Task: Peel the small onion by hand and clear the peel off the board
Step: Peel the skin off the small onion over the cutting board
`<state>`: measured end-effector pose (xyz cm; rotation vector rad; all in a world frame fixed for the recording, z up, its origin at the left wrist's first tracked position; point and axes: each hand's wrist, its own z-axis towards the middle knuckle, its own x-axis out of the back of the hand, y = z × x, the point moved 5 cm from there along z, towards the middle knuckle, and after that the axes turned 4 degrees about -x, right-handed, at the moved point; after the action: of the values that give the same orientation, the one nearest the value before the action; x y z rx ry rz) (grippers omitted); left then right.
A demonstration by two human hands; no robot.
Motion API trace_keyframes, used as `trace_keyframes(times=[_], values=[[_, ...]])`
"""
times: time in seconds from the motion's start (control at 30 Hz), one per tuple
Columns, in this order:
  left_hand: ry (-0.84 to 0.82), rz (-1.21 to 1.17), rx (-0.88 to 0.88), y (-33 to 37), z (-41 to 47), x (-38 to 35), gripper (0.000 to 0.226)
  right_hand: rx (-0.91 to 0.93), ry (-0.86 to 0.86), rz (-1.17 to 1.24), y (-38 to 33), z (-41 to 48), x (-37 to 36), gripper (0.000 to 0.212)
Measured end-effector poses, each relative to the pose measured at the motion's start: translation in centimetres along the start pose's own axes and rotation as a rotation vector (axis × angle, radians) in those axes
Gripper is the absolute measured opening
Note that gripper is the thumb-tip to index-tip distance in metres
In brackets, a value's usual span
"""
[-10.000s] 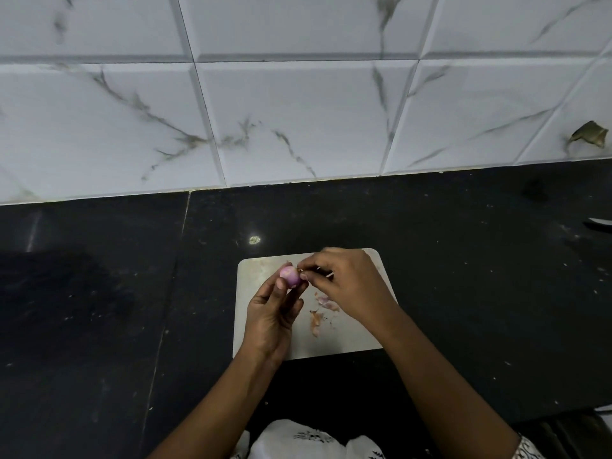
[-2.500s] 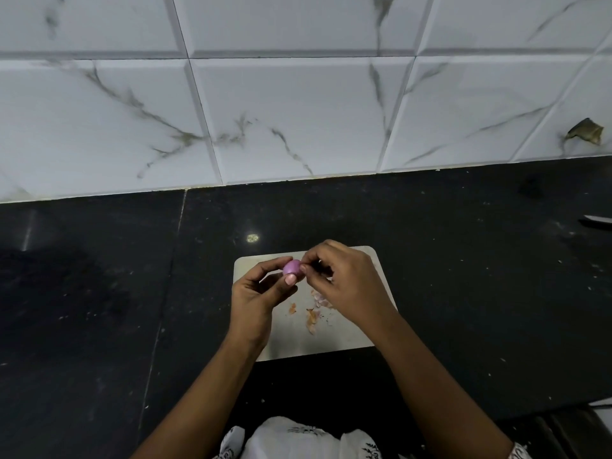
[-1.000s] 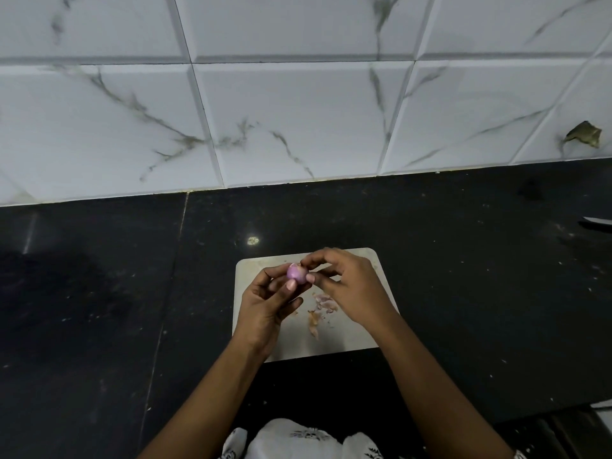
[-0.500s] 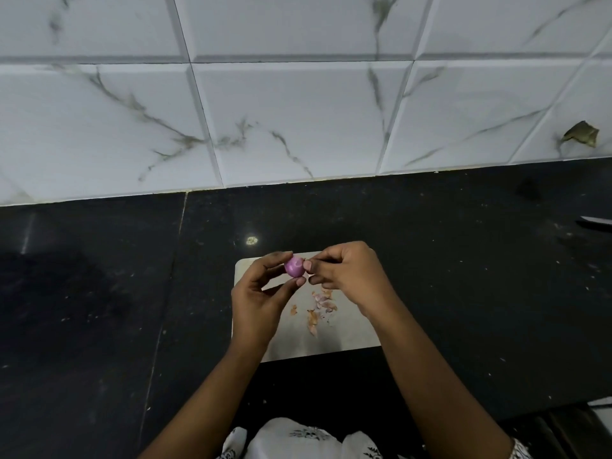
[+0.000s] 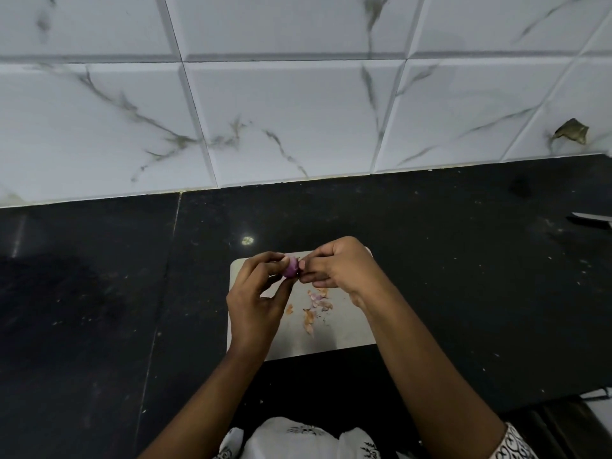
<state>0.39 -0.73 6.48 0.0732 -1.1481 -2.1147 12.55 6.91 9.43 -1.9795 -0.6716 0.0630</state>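
Note:
The small purple onion (image 5: 291, 267) is held above the far part of the pale cutting board (image 5: 334, 336). My left hand (image 5: 256, 299) grips it between thumb and fingertips. My right hand (image 5: 341, 268) pinches at the onion's right side with thumb and forefinger, touching it. Several bits of orange and pink peel (image 5: 314, 304) lie scattered on the board below my hands. The near side of the onion is hidden by my fingers.
The board lies on a black stone counter (image 5: 99, 309) below a white marbled tile wall (image 5: 291, 111). A knife blade (image 5: 592, 219) pokes in at the right edge. A dry leaf scrap (image 5: 571, 131) sticks to the wall at far right.
Both hands have kept working the onion, lifting it slightly and turning it. More peel bits lie on the board than ten seconds ago.

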Motion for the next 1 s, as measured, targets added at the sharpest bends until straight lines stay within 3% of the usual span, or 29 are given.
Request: trace_keyframes(times=[0.13, 0.3, 0.5, 0.67, 1.0], values=[[0.011, 0.024, -0.039, 0.3, 0.0, 0.2, 0.027, 0.034, 0.026, -0.070, -0.3, 0.0, -0.2, 0.004], [0.005, 0.013, -0.055, 0.3, -0.1, 0.1, 0.029, 0.047, 0.107, -0.260, -0.1, 0.5, -0.5, 0.022], [-0.085, -0.024, -0.062, -0.1, -0.2, -0.2, 0.030, 0.069, 0.147, -0.447, -0.3, 0.4, -0.3, 0.024], [-0.194, -0.230, 0.266, -1.2, -0.7, -0.5, 0.042, 0.054, 0.013, -0.445, -0.1, 0.4, 0.2, 0.017], [-0.210, -0.659, 0.896, -2.2, -1.5, -2.3, 0.023, 0.052, -0.225, -0.373, -0.9, 0.8, 0.4, 0.006]])
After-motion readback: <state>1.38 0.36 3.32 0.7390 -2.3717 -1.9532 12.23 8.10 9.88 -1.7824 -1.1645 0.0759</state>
